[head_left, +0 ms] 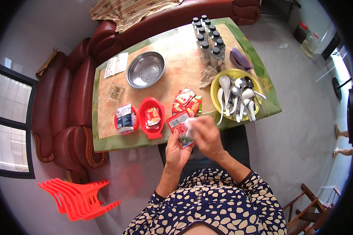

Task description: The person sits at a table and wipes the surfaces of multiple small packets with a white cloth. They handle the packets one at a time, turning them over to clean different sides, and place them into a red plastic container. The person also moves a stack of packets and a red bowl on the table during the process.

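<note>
My left hand (176, 154) grips the lower part of a flat red packet (178, 121) with a white label, held up at the table's near edge. Over its right side, my right hand (208, 137) pinches a small white wad, perhaps tissue or cloth (189, 126), against or just above the packet; the exact contact is hidden by the fingers. Just beyond lies a pile of small red packets (185, 97), with a bit of green among them. To the left, a red plastic basket (144, 105) contains more red packets (153, 117). Beside it, a blue-and-white package (124, 118) lies across another red container (135, 124).
At the right, a yellow basin (215, 94) is heaped with spoons (236, 91). Several dark-capped bottles (205, 51) stand behind it, near a purple case (240, 59). A steel bowl (146, 70), glass ashtray (115, 92) and open booklet (116, 65) occupy the left. Red plastic chairs (78, 197) stand lower left.
</note>
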The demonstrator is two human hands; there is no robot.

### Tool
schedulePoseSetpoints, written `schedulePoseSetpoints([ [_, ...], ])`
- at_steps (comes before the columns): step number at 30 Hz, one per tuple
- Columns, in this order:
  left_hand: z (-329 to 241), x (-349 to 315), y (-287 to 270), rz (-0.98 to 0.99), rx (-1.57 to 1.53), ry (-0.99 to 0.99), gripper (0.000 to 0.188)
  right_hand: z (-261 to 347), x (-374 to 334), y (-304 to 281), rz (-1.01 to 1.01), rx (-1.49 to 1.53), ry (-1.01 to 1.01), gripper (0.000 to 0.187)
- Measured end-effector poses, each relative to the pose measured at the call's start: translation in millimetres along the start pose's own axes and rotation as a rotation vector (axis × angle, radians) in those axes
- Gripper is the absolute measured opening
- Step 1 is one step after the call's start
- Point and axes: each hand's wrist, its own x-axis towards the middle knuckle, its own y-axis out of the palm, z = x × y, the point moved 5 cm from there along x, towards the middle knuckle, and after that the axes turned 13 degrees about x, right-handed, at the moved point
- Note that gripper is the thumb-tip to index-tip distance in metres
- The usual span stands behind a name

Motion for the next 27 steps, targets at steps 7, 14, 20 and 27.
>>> schedulePoseSetpoints([
  [7, 12.6, -4.9, 13.6, -0.108, 0.077, -0.081, 0.05, 4.9, -4.2, 21.5, 0.118, -0.33, -0.266, 0.032],
  [14, 18.4, -7.8, 5.5, -0.069, 0.206, -0.09, 0.039, -30.6, 14.7, 8.8, -0.132, -0.296, 0.014, 0.03],
  [20, 2.6, -3.2, 9.8, -0.097, 0.196, -0.019, 0.037, -88.3, -20.2, -3.5, -0.251, 0.794, 0.727, 0.027],
  [27, 8.6, 1.9, -10.1, -0.247, 0.421, 0.133, 0.033, -39.3, -9.8, 0.4, -0.06, 0.56, 0.512, 0.016],
])
